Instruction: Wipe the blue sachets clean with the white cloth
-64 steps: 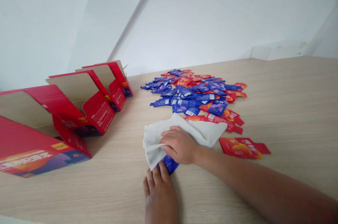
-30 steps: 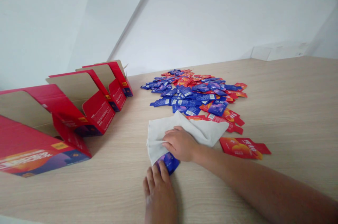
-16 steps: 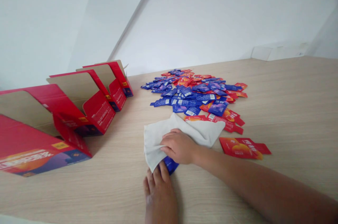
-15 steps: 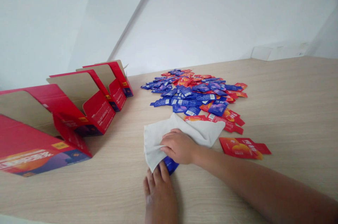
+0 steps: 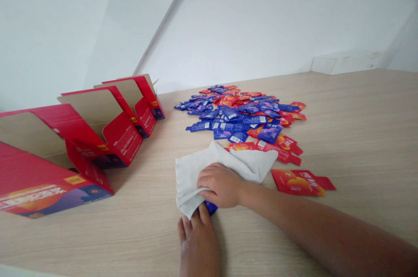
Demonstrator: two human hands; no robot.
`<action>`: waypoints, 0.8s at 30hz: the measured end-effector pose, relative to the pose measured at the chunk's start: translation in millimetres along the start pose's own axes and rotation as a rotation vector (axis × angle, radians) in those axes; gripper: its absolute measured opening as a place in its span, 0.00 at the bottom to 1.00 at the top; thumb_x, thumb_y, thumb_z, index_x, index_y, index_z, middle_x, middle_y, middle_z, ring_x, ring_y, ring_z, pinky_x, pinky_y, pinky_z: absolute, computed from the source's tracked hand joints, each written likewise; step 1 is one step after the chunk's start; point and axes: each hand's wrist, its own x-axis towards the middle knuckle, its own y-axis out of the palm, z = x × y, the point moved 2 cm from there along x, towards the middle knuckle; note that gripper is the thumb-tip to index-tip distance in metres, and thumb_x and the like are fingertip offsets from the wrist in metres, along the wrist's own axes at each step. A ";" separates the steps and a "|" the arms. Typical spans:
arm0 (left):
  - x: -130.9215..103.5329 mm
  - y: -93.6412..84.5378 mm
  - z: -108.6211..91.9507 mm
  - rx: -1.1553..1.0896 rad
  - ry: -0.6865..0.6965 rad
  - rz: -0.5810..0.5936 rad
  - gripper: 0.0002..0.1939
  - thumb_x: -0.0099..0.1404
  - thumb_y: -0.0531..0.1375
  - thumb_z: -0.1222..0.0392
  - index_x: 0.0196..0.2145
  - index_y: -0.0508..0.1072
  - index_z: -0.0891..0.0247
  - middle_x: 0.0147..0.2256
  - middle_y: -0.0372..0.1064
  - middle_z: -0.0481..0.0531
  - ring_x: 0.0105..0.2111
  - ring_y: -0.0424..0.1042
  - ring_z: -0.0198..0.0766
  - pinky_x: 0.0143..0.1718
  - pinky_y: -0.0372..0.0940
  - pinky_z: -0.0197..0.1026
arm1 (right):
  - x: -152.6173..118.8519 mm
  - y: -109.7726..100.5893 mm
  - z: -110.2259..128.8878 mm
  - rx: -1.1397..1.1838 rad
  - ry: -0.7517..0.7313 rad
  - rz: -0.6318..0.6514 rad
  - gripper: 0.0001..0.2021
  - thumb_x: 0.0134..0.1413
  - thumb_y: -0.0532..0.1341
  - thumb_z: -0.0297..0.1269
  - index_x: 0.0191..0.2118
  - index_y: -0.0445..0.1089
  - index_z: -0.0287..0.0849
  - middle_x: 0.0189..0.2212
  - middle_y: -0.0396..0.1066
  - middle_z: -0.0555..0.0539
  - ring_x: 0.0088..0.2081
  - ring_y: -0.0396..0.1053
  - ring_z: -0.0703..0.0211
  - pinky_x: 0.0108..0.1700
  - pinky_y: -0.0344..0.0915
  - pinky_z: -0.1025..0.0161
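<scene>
A white cloth lies crumpled on the table, its right side reaching over a red packet. My right hand is closed on the cloth, with the fingers curled into its folds. Under the cloth's front edge a small part of a blue packet shows; most of it is covered. My left hand rests on that packet with its fingers stretched forward, and the fingertips are partly hidden by the cloth.
Open red cartons stand in a row on the left. Beyond the cloth spreads a heap of blue and red packets. One red packet lies apart beside my right forearm. A white wall rises behind the wooden table.
My right hand has moved slightly toward me, drawing the cloth's near-left corner a little closer and further over the blue packet. My left hand stays almost still.
</scene>
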 end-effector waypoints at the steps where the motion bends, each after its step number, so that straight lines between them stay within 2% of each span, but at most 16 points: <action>1: 0.3 -1.9 -1.1 0.004 -0.016 -0.005 0.25 0.63 0.44 0.76 0.55 0.66 0.66 0.49 0.71 0.63 0.52 0.68 0.50 0.52 0.65 0.52 | 0.6 1.6 -1.9 -0.002 0.021 0.012 0.07 0.57 0.58 0.38 0.36 0.70 0.42 0.37 0.72 0.47 0.43 0.67 0.56 0.47 0.55 0.58; 4: 0.9 -6.2 -4.7 0.013 -0.048 -0.044 0.26 0.63 0.44 0.77 0.55 0.65 0.66 0.52 0.69 0.65 0.53 0.66 0.51 0.51 0.66 0.52 | 1.6 3.5 -7.5 -0.020 0.098 -0.005 0.07 0.58 0.57 0.37 0.37 0.70 0.41 0.37 0.72 0.46 0.44 0.66 0.55 0.48 0.54 0.57; 7: 0.9 -7.7 -6.4 0.030 -0.056 -0.052 0.26 0.63 0.43 0.77 0.55 0.65 0.67 0.52 0.68 0.63 0.54 0.66 0.51 0.51 0.66 0.51 | 0.8 1.1 -8.6 -0.025 0.108 -0.049 0.07 0.59 0.56 0.36 0.35 0.70 0.40 0.35 0.72 0.46 0.43 0.66 0.55 0.48 0.54 0.57; 11: 0.4 -4.8 -3.0 0.021 -0.027 -0.009 0.26 0.63 0.42 0.76 0.55 0.65 0.67 0.51 0.70 0.61 0.52 0.68 0.48 0.52 0.64 0.50 | -2.1 -4.0 -3.2 0.015 0.009 -0.132 0.07 0.59 0.55 0.35 0.37 0.69 0.41 0.37 0.72 0.46 0.44 0.66 0.56 0.49 0.54 0.57; 15: 0.0 1.8 1.7 -0.044 0.035 0.031 0.26 0.64 0.41 0.75 0.55 0.65 0.66 0.49 0.72 0.61 0.51 0.69 0.48 0.54 0.62 0.53 | -2.4 -0.6 0.6 0.022 -0.088 -0.032 0.06 0.55 0.58 0.38 0.35 0.70 0.42 0.35 0.72 0.46 0.44 0.65 0.54 0.48 0.55 0.57; 19: 0.0 4.6 2.2 -0.030 0.016 0.019 0.26 0.64 0.43 0.74 0.56 0.64 0.66 0.49 0.71 0.62 0.52 0.68 0.49 0.54 0.62 0.52 | 0.3 2.3 -2.1 -0.016 -0.011 0.009 0.07 0.55 0.59 0.39 0.33 0.71 0.41 0.35 0.72 0.47 0.44 0.66 0.55 0.48 0.54 0.57; 22: 0.6 3.4 0.4 0.008 -0.022 -0.017 0.26 0.63 0.44 0.75 0.56 0.64 0.65 0.50 0.70 0.62 0.53 0.67 0.50 0.52 0.64 0.51 | 1.3 -0.3 -4.4 -0.038 0.065 -0.032 0.08 0.57 0.58 0.38 0.33 0.70 0.40 0.35 0.72 0.46 0.44 0.66 0.55 0.48 0.54 0.57; 24: 1.0 2.5 -0.6 0.019 -0.035 -0.043 0.26 0.63 0.44 0.75 0.56 0.64 0.66 0.50 0.70 0.62 0.53 0.66 0.50 0.51 0.64 0.51 | 0.8 -3.1 -4.2 -0.027 0.066 -0.072 0.08 0.58 0.56 0.37 0.34 0.70 0.40 0.35 0.72 0.45 0.44 0.66 0.54 0.49 0.54 0.56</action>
